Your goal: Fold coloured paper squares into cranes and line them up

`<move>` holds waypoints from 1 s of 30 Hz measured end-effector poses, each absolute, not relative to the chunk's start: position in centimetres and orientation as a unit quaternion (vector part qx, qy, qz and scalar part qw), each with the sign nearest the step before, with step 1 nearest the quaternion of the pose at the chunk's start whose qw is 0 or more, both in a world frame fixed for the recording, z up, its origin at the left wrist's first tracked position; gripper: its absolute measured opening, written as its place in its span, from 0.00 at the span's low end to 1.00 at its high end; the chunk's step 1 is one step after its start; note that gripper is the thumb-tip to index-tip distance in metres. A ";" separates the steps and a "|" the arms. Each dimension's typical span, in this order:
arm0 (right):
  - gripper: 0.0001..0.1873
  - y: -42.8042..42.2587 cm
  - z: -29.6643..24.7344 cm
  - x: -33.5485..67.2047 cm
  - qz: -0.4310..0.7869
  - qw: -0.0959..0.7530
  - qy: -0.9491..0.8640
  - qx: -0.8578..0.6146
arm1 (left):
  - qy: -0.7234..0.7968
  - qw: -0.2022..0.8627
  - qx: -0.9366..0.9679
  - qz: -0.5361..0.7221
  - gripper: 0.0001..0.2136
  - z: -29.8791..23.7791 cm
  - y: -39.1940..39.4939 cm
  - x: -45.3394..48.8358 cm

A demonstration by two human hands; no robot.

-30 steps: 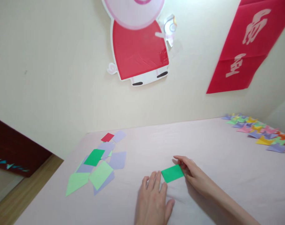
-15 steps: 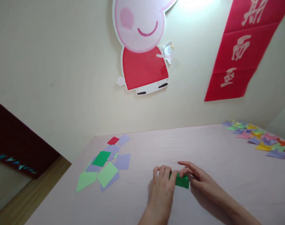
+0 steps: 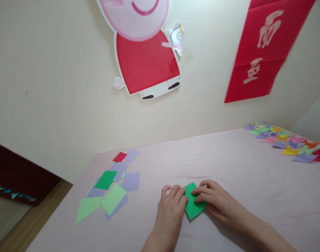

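A small green paper sheet [image 3: 192, 207] lies on the pale pink table [image 3: 238, 175], turned like a diamond. My left hand [image 3: 170, 211] rests palm down at its left edge, fingertips curled onto the paper. My right hand [image 3: 217, 203] lies over the paper's right side, fingers bent and pressing down on it. Both hands touch the sheet and hold it flat against the table.
Loose paper squares in green, purple and red [image 3: 109, 189] lie scattered at the table's left. A row of folded coloured paper pieces [image 3: 288, 143] sits at the far right by the wall. A cartoon pig cut-out [image 3: 144, 52] and a red banner [image 3: 259, 52] hang on the wall.
The green paper went from a flat rectangle to a narrow folded strip, and now lies as a diamond. Both hands closed in over it. The camera view shifted.
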State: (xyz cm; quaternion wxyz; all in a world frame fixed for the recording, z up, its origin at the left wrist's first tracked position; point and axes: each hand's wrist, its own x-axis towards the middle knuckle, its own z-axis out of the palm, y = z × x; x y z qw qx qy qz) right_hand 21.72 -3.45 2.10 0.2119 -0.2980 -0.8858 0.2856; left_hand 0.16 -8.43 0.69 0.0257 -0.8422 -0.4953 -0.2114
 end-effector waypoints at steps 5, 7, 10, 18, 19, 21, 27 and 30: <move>0.08 -2.5 2.1 20.9 0.330 0.208 -0.865 -0.314 | -0.543 -0.043 -0.814 -0.202 0.17 0.5 -11.1 -0.9; 0.09 -2.0 2.0 20.1 0.343 0.210 -0.844 -0.355 | -0.541 -0.047 -0.813 -0.210 0.19 0.0 -11.5 -1.2; 0.07 -1.3 2.0 18.9 0.343 0.196 -0.807 -0.439 | -0.571 -0.026 -0.794 -0.208 0.20 -0.8 -11.9 -1.2; 0.08 -0.3 2.3 17.1 0.327 0.158 -0.792 -0.490 | -0.510 0.113 -0.840 -0.148 0.31 -2.8 -12.5 1.0; 0.08 -0.3 2.2 17.0 0.326 0.157 -0.791 -0.493 | -0.513 0.106 -0.840 -0.143 0.33 -3.0 -12.5 1.3; 0.08 -0.2 2.0 17.0 0.323 0.159 -0.790 -0.496 | -0.529 0.088 -0.832 -0.142 0.36 -3.3 -12.3 1.6; 0.08 -0.3 1.2 17.0 0.325 0.169 -0.788 -0.496 | -0.540 0.066 -0.826 -0.151 0.36 -3.5 -12.2 1.6; 0.08 -0.3 1.0 17.0 0.325 0.173 -0.789 -0.491 | -0.542 0.052 -0.827 -0.139 0.36 -3.4 -12.3 1.6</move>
